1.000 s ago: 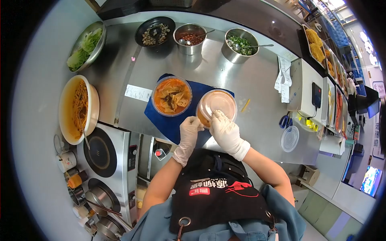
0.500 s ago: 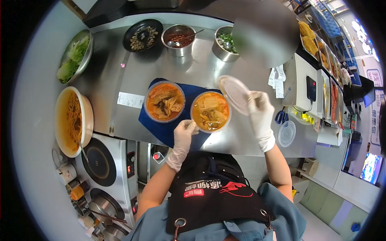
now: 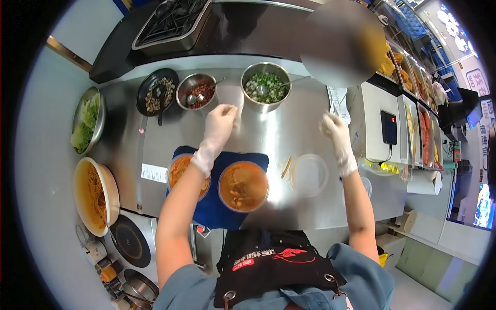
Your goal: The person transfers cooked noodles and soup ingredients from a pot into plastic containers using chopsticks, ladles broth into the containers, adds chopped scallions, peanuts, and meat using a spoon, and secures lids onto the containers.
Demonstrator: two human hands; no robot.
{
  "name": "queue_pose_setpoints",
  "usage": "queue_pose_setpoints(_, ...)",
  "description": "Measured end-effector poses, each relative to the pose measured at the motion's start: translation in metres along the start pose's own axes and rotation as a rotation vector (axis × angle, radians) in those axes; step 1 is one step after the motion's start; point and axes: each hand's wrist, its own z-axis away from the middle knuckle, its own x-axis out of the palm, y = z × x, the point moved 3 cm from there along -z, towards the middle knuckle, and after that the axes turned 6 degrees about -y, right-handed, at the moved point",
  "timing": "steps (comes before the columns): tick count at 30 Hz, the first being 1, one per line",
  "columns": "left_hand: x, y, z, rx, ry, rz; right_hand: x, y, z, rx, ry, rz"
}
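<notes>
Tabletop: brightly lit; steel is throwing a white glare streak mid-surface, its left end falling into duller grey.
Clear lid: rim is catching thin highlights.
Wall screen: glowing at far right, details washing out.
Dark ledge: a smooth round blur is covering its right part.
Left wall: stretching under wide-angle distortion; frame corners are fading to black.
</notes>
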Motion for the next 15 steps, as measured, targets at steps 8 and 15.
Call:
queue_pose_setpoints(8,0.052,-0.024,-0.104,-0.121,0.236,-0.16,0.088,-0.041,-0.138,-0.103,-0.29,0.109)
queue_pose_setpoints(15,0.031,-0.018,-0.045,0.222,0.094,0.073,0.104,-0.072,-0.044,-1.061,-0.325,0.778)
